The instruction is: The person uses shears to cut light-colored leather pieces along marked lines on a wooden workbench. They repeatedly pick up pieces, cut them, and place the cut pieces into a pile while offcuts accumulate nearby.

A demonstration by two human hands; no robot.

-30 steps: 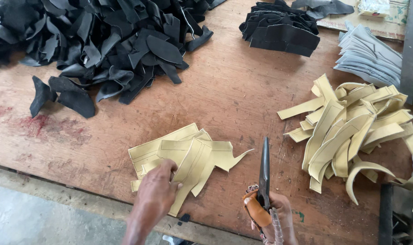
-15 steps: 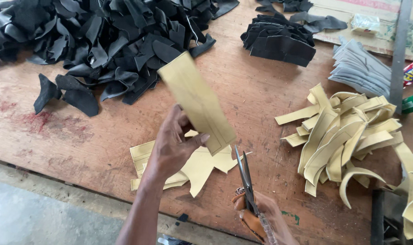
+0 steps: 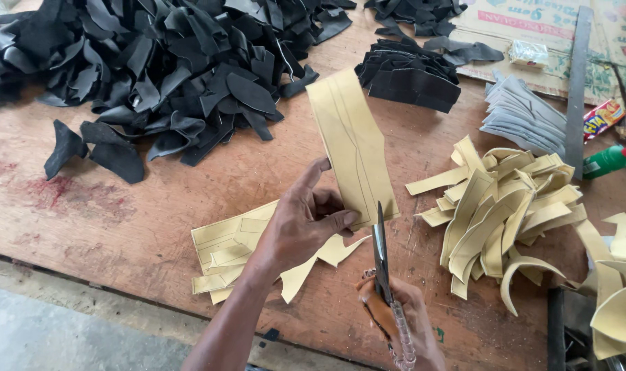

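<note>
Now my left hand has lifted the long tan leather strip a little higher and steadier than half a second ago, and my scissors have swung upright, their blades nearly closed where before they were parted. A second ago that strip still lay with the flat stack of tan cut pieces on the worn wooden table.

Its long axis runs up and away from me, leaning slightly left at the far end, with the near end down by my thumb. Pencilled curves show on its face.

My left fingers are folded tight on the strip's lower edge, thumb in front, the rest behind. My right hand is wrapped closed around the orange scissor handles, the blade tips pointing up, just beside the strip's lower right corner.

Beyond lies a heap of black leather offcuts, and to the right a pile of curled tan trimmings.
</note>
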